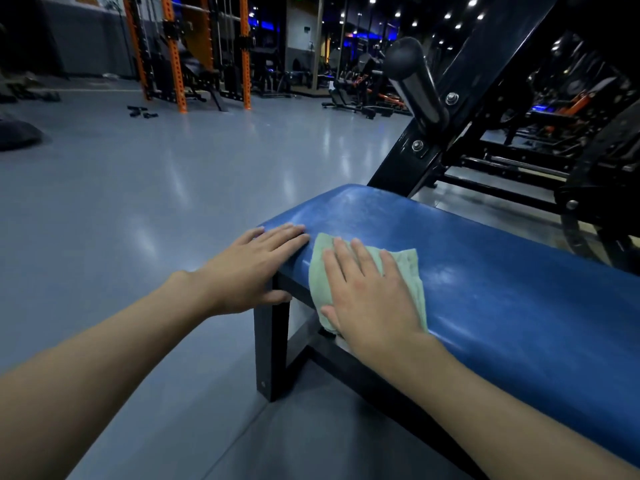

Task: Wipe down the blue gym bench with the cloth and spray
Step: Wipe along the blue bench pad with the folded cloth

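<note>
The blue gym bench runs from the centre to the lower right, on a black frame. A pale green cloth lies on the bench's near left end, hanging a little over the front edge. My right hand lies flat on the cloth, fingers spread, pressing it to the pad. My left hand grips the bench's left end, fingers flat on top and thumb under the edge. No spray bottle is in view.
A black machine frame with a padded roller rises just behind the bench at the right. Grey gym floor stretches to the left. Orange racks and other machines stand far back.
</note>
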### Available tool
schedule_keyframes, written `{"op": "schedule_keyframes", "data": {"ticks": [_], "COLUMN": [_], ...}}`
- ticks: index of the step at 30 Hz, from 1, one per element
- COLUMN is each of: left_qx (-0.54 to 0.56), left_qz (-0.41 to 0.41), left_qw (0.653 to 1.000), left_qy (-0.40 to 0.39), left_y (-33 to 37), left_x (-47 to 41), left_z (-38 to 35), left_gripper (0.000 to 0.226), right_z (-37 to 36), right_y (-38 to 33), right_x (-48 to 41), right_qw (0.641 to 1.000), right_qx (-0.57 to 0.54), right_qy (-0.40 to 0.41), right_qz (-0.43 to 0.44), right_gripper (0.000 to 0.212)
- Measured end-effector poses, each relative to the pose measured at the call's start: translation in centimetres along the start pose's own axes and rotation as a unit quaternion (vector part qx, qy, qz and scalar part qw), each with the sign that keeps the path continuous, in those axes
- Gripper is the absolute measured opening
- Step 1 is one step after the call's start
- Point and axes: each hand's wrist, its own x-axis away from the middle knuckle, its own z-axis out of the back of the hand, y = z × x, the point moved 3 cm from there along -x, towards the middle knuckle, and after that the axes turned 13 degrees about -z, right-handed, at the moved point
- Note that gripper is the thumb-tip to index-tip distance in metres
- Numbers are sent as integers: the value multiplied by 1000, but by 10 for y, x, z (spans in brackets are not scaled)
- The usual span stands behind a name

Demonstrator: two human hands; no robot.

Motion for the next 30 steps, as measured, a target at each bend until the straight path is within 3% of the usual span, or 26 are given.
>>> {"op": "schedule_keyframes", "data": {"ticks": [6,11,13,17,22,25,30], "left_qx": [2,4,-4,-38,-61,-50,-45], "left_qz": [-27,-115,-145,-116,-104,-144,-215], "left_qw": [1000,993,989,989,985,983,974], "left_qy": [5,21,-10,-89,-122,-105,-49], "left_y": [23,67,86,100,112,130,168], "left_x": [-8,-37,-46,-50,-54,-65,-84], "left_z": [14,23,20,11,15,16,18], "left_gripper": [94,86,90,99,95,88,85], "right_z": [2,-9,-11,-9,-6,-4,-14], "right_y": [17,86,87,74,137,165,144], "right_x": [12,89,89,67,141,176,146], "right_qw": [1000,995,994,992,987,984,984], "right_qx": [-9,6,13,0,37,84,60], "right_qy": [-11,85,91,86,134,124,113], "right_qz": [-2,-44,-63,-90,-75,-95,-122], "right_gripper": [85,84,84,87,74,74,84]}}
